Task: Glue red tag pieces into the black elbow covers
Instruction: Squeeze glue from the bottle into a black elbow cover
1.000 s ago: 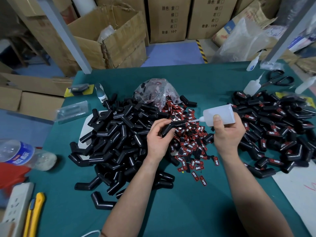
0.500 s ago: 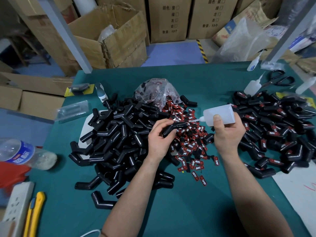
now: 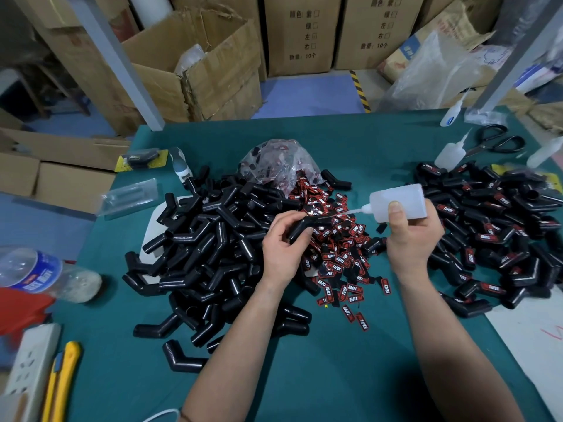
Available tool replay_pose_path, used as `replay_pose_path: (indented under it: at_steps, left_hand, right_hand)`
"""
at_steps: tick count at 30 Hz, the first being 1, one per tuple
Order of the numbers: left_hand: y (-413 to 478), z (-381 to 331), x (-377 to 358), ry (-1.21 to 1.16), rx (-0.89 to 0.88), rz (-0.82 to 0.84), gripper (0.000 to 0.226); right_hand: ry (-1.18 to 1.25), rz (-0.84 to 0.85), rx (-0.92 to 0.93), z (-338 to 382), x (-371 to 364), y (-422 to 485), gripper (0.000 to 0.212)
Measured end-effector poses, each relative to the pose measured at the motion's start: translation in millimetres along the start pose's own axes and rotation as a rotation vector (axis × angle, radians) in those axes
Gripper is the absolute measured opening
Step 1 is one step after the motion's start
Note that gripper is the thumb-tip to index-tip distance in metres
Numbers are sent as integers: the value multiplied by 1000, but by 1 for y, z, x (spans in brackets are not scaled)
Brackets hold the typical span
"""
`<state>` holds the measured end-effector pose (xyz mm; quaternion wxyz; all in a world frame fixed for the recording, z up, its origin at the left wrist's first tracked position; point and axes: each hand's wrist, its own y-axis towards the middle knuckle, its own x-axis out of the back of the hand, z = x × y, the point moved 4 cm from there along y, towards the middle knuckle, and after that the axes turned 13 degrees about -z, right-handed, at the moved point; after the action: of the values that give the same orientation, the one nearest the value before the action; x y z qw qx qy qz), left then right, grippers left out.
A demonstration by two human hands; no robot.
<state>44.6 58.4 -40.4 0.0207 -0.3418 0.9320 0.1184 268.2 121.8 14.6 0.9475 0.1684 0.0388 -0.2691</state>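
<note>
My left hand (image 3: 281, 243) grips one black elbow cover (image 3: 301, 228) above the middle of the green table. My right hand (image 3: 412, 239) holds a translucent glue bottle (image 3: 399, 202) on its side, its thin nozzle pointing left and reaching the cover's upper end. Under both hands lies a heap of red tag pieces (image 3: 341, 254). A big pile of plain black elbow covers (image 3: 210, 239) spreads to the left. On the right sits a pile of covers with red tags (image 3: 493, 233) on them.
A clear bag of tags (image 3: 278, 162) lies behind the heap. Spare glue bottles (image 3: 451, 152) and scissors (image 3: 495, 141) sit at the back right. A water bottle (image 3: 39, 274), power strip (image 3: 30, 367) and yellow knife (image 3: 61, 382) lie at the left edge. Cardboard boxes (image 3: 213, 65) stand beyond the table.
Both hands stay almost still; the glue bottle's nozzle remains at the cover held in my left hand, whose fingers shift slightly.
</note>
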Motion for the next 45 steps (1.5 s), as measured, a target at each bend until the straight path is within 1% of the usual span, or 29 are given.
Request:
replay_pose_path:
  at_steps: [2,3,7,9,13,16,20,23,26,28,29,30,31,32,33,34,35,37,39,42,45]
  left_hand:
    - [1,0,0,-13,26,-25,43]
    - [1,1,1,-12,36,-38,43]
    - [2,5,1,13,47,-48,41]
    - [2,6,1,24,51,-46,40]
    - [3,7,1,46,55,-45,42]
    - [3,7,1,45,65,-38,41]
    - [2,8,-1,59,65,-21,41]
    - [2,9,-2,78,72,-5,38]
    - [2,9,-1,72,87,-6,37]
    - [2,8,-2,69,84,-10,37]
    - [2,7,-2,66,80,-15,38]
    - [2,6,-1,64,78,-18,40]
    - [1,6,-1,60,78,-19,42]
    - [1,6,-1,56,78,-20,43]
    - [1,6,-1,54,76,-20,45]
    - [2,5,-1,58,72,-20,45]
    - [2,5,-1,67,69,-19,45]
    - [3,5,-1,79,70,-19,45]
    - [1,5,0,68,78,-16,44]
    - [1,5,0,63,86,-18,41]
    - [1,4,0,71,96,-16,40]
  right_hand:
    - [63,-20,-50,-3,1,7,2]
    - [90,-4,-102,-6,0,10,2]
    - [87,134,-267,-25,-10,16,22]
    - [11,198,-313,-38,-12,17,24]
    - [-378,313,-198,-62,-8,20,24]
    - [-511,357,-141,-77,-6,20,26]
    - [-603,372,-83,-84,-7,21,30]
    - [-688,353,-65,-85,-5,20,26]
    - [-808,368,-34,-87,-3,21,35]
    - [-831,383,-49,-86,-2,21,41]
    - [-825,374,-16,-82,-3,21,48]
    - [-814,343,55,-76,-5,21,54]
    - [-785,290,146,-67,-5,21,52]
    - [-746,238,227,-56,-5,19,42]
    - [-713,225,265,-48,-7,16,27]
    - [-710,267,274,-43,-10,14,14]
    - [-740,349,277,-44,-13,10,6]
    - [-881,518,338,-52,-19,0,11]
    - [-1036,624,356,-60,-21,-6,17]
    - [-1156,704,307,-65,-21,-9,25]
    - [-1177,713,280,-67,-20,-7,23]
